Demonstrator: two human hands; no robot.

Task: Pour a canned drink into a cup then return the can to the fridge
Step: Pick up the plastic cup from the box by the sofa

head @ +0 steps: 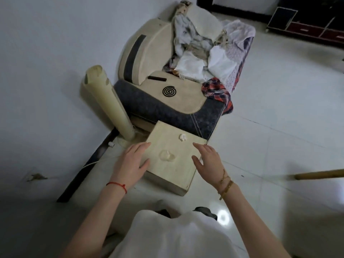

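You get dim, flat indoor light; lamp glare spots the floor (223,217). Corners darken, edges bend wide-angle. Fine detail reads soft; wall (46,62) carries soft shadows.

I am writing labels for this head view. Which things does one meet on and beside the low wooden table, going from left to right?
left hand → clear plastic cup → crumpled white paper → right hand → wooden stick, far right on the floor.
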